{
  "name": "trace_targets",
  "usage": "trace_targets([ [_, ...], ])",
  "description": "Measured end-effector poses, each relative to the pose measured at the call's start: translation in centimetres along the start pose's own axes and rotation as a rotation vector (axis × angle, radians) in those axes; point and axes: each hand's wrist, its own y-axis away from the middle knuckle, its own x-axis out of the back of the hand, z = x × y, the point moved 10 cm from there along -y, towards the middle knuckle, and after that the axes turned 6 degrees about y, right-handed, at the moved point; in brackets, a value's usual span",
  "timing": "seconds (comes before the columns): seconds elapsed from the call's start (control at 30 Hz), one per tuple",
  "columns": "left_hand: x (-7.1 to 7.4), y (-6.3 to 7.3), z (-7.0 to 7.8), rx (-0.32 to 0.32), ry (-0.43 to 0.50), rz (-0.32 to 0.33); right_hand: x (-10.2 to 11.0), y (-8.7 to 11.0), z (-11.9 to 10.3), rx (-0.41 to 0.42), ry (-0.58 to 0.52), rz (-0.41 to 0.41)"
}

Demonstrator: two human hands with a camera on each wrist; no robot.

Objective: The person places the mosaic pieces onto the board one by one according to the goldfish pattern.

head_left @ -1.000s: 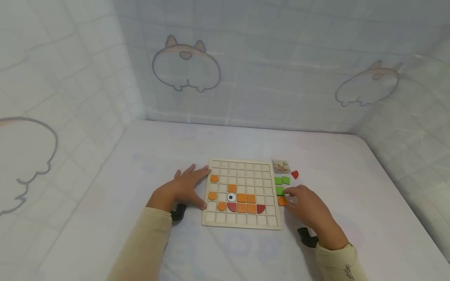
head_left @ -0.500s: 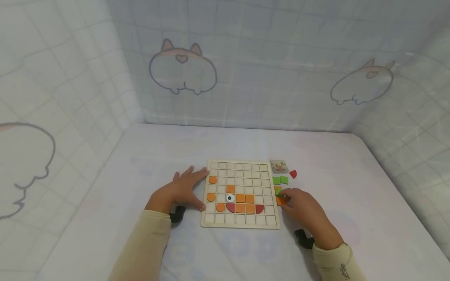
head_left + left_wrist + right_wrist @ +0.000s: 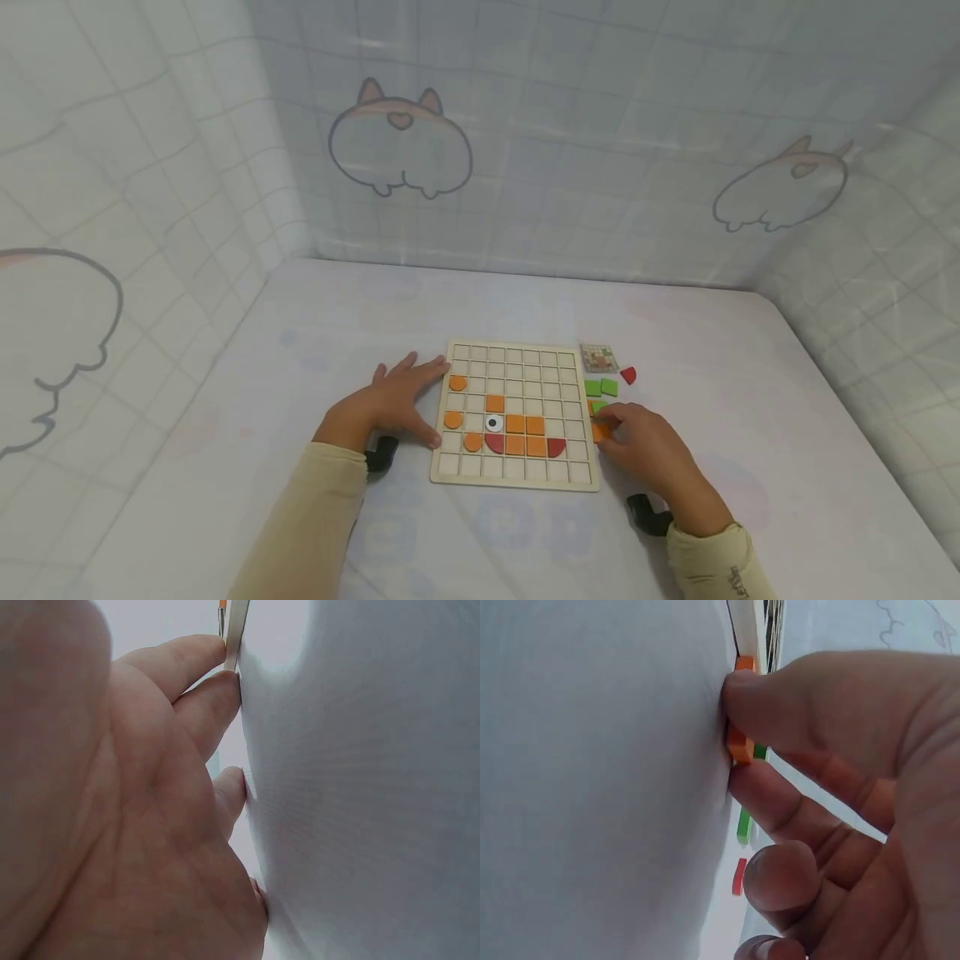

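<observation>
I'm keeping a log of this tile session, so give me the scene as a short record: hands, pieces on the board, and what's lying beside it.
left hand: fingers spread, touching the left edge of the gridded board
right hand: thumb over a loose orange square; whether it is gripped is unclear
on board: three orange circles, five orange squares, two red quarter-circles, one white eye piece
right of board: patterned card, loose red quarter-circle, green squares, one partly hidden
</observation>
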Motion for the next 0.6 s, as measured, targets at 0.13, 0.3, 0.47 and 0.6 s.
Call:
trace_targets([
  [0.13,-0.1,0.1,0.0,0.0,0.008,-0.006,0.3,0.1,0.3,0.005,0.046,-0.016],
  [0.3,0.0,0.3,0.1,0.004,0.009,-0.013,1.5,0.1,-1.0,0.066,0.026,-0.003],
  [0.47,0.2,0.4,0.2,0.013,0.014,-0.011,1.5,-1.5,-5.9,0.171,0.014,0.002],
  [0.6,0.2,0.8,0.4,0.014,0.012,-0.014,0.2,-3.2,-9.5,0.225,0.046,-0.029],
])
